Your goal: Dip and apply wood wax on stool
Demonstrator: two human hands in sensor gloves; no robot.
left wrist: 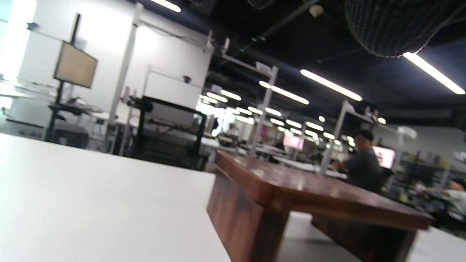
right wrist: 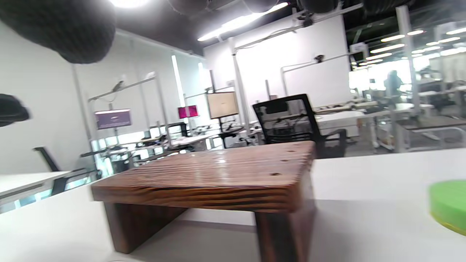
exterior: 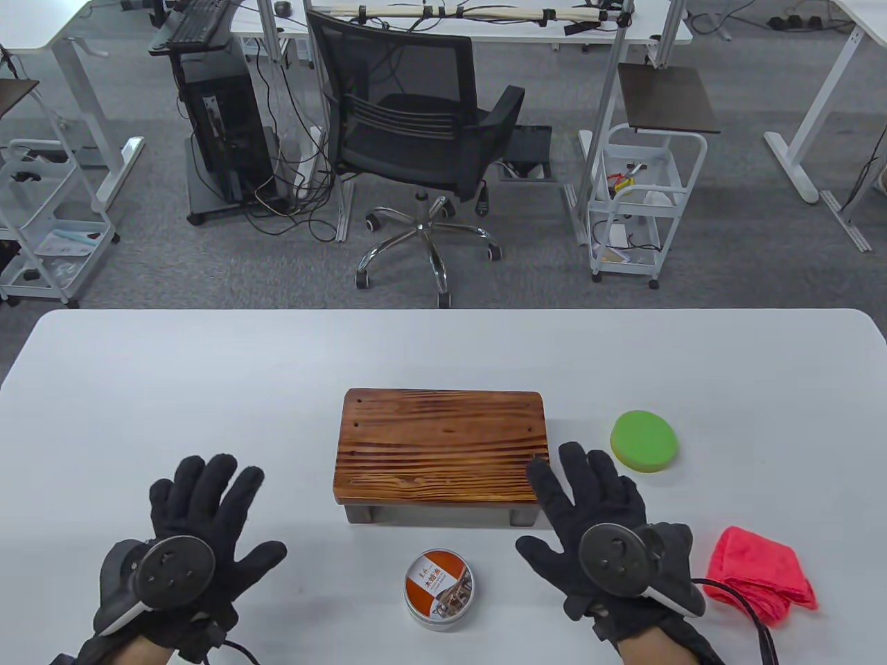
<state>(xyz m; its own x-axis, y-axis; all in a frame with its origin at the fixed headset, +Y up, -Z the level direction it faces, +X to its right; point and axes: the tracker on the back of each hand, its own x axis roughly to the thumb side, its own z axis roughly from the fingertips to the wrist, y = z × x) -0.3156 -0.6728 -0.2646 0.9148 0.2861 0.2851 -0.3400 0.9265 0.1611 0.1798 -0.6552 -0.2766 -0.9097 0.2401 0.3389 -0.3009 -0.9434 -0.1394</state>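
Observation:
A small dark wooden stool [exterior: 439,449] stands in the middle of the white table [exterior: 208,360]; it also shows in the left wrist view [left wrist: 309,193] and the right wrist view [right wrist: 218,174]. A round tin of wood wax [exterior: 439,589] with its lid on sits just in front of the stool. A green round sponge [exterior: 644,441] lies to the stool's right, seen too as the sponge [right wrist: 448,205] at the edge of the right wrist view. My left hand [exterior: 201,512] is spread flat, left of the tin. My right hand [exterior: 582,499] is spread too, at the stool's front right corner, holding nothing.
A crumpled pink cloth [exterior: 762,575] lies at the right, beside my right wrist. Beyond the table's far edge stand a black office chair [exterior: 416,145], a white wire cart [exterior: 641,201] and desks.

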